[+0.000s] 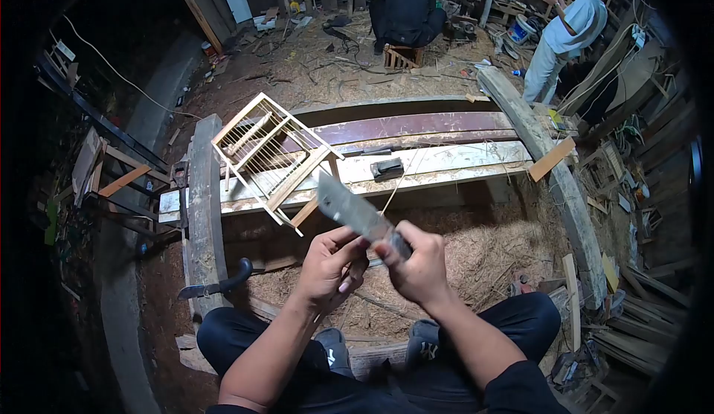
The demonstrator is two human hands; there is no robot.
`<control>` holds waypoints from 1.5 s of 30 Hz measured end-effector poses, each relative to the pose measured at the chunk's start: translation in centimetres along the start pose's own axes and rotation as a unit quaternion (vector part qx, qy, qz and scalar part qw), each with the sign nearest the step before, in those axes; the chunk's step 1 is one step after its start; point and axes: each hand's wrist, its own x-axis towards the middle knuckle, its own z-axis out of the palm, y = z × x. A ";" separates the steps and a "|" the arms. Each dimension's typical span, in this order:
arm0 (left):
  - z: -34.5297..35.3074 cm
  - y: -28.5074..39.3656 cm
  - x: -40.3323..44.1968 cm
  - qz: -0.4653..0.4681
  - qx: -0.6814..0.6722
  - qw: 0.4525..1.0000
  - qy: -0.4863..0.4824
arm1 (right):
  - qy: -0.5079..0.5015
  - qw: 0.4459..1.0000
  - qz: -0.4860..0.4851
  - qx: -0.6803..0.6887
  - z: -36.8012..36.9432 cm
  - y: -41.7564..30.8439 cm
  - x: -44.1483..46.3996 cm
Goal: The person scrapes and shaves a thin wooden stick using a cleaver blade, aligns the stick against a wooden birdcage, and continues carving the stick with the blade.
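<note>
In the middle of the head view, my right hand [422, 264] is wrapped round the handle of a broad-bladed knife [349, 209]. Its grey blade slants up and to the left. My left hand [332, 264] is closed in a pinch just below the blade, close to the right hand. A thin pale strip [393, 191] runs up from behind the knife. Its lower end is hidden, so whether the left fingers grip it is unclear. Beyond the hands, a wooden frame with thin bars [279, 157], like a small cage, leans on the white plank [454, 159].
A dark block-like tool [387, 168] lies on the plank. Thick beams [203, 220] flank me on both sides. A dark curved-handled knife [219, 286] rests on the left beam. Shavings [476, 250] cover the ground. Two people [407, 8] are farther back, one crouching, one standing.
</note>
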 end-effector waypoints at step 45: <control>0.8 -0.2 0.9 0.089 0.345 0.934 0.038 | 0.123 0.928 0.153 0.316 -1.3 -0.3 2.5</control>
